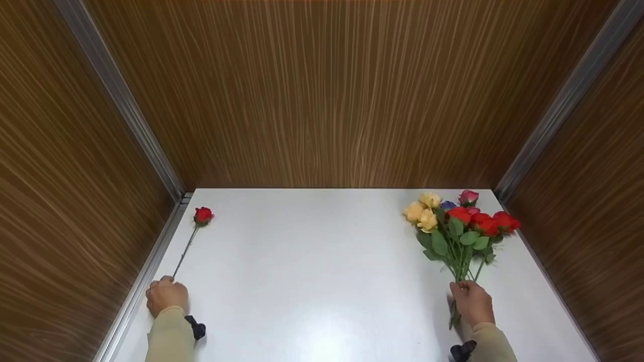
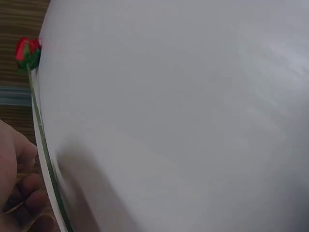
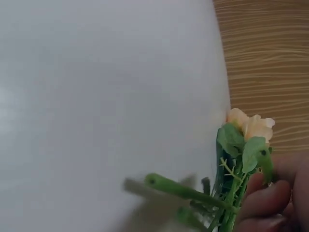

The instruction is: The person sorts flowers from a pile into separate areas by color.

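A single red rose (image 1: 203, 216) lies on the left side of the white table, its long thin stem (image 1: 186, 250) running down to my left hand (image 1: 167, 295). In the left wrist view, the fingers (image 2: 36, 200) are loosely bent beside the stem, with a gap between thumb and fingertips. My right hand (image 1: 474, 302) grips the gathered stems of an artificial flower bouquet (image 1: 455, 241) at the table's right. Red roses (image 1: 483, 223), pale yellow flowers (image 1: 422, 213), a pink bloom and a purple one top its green leaves. Cut stem ends (image 3: 164, 183) poke out below that hand.
The white table (image 1: 312, 261) stretches between both hands. Wood-grain panels (image 1: 332, 100) rise behind it and on both sides, with grey metal strips (image 1: 126, 100) at the corners. Dark wrist devices (image 1: 196, 328) sit on both sleeves.
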A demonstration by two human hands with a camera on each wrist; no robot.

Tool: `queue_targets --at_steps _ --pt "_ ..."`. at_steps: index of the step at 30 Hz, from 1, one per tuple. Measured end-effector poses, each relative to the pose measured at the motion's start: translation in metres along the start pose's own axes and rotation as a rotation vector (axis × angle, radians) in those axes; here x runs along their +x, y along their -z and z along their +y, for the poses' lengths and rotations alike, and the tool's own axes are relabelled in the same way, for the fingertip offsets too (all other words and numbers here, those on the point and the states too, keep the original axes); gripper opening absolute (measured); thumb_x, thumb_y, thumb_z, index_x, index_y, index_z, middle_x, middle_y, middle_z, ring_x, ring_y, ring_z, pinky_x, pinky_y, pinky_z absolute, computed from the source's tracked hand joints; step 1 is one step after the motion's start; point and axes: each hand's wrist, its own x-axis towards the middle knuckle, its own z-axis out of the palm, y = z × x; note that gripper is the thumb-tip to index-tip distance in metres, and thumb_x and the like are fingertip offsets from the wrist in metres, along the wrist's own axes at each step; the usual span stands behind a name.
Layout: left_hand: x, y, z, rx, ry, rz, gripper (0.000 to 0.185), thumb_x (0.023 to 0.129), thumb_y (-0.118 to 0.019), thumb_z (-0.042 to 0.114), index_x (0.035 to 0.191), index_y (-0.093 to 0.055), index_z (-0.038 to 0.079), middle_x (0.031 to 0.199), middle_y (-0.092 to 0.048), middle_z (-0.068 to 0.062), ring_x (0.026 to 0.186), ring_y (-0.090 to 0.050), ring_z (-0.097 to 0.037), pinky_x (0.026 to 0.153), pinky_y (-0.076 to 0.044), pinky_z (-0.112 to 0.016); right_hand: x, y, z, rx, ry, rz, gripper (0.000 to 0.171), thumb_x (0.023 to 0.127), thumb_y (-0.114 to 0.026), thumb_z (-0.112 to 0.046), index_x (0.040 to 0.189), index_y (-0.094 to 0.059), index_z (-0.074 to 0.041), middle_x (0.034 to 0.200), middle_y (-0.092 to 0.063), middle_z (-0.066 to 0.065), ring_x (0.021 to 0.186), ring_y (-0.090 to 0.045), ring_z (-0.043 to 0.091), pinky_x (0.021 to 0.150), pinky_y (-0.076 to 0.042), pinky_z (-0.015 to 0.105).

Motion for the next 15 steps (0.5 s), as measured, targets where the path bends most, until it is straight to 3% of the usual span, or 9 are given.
queue_targets --at_steps 8,15 --pt "-0.003 -0.005 0.034 -0.051 -0.156 0.065 0.028 0.091 -0.055 0.010 0.114 -0.062 -0.005 0.113 -0.054 -0.031 0.110 -0.047 -0.049 0.092 -0.038 -0.058 -0.002 -0.001 -0.009 0.208 -0.022 -0.015 0.041 0.099 -0.048 -0.026 0.126 -0.052 0.006 0.102 -0.063 0.014 0.085 -0.058 0.018 0.067 -0.049 0.029" --pt "-0.018 -0.017 0.075 -0.112 -0.352 0.061 0.024 0.090 -0.060 0.010 0.110 -0.065 -0.003 0.105 -0.059 -0.024 0.102 -0.053 -0.041 0.088 -0.042 -0.051 -0.002 0.001 -0.021 0.352 0.008 -0.002 0.045 0.099 -0.052 -0.027 0.129 -0.048 0.005 0.104 -0.062 0.014 0.085 -0.061 0.016 0.068 -0.051 0.028"
